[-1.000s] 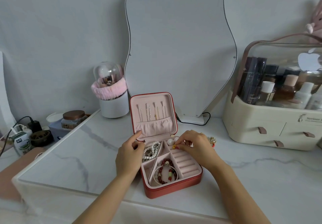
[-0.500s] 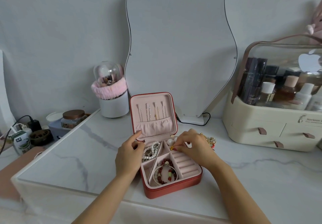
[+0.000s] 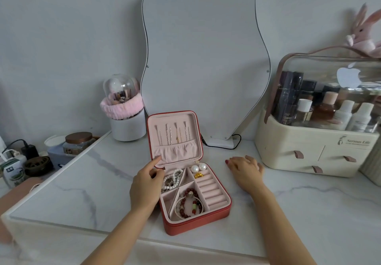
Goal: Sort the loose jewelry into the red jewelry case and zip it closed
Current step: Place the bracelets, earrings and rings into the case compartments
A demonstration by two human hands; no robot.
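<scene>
Marble tabletop (image 3: 309, 213) — red jewelry case (image 3: 198, 223), mirror (image 3: 204, 58), cosmetics organizer (image 3: 309, 151), brush holder (image 3: 127, 128)

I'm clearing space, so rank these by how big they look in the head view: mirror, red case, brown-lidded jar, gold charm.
1. Mirror
2. Red case
3. Brown-lidded jar, though it sits farther back
4. Gold charm

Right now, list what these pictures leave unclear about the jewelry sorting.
- Head view: the right hand lies flat on the table, covering whatever is under it.
- The left hand hides the red jewelry case's left edge.
- The zipper is too small to trace.
- The small gold piece beside the pearl earrings is too tiny to identify.
</scene>
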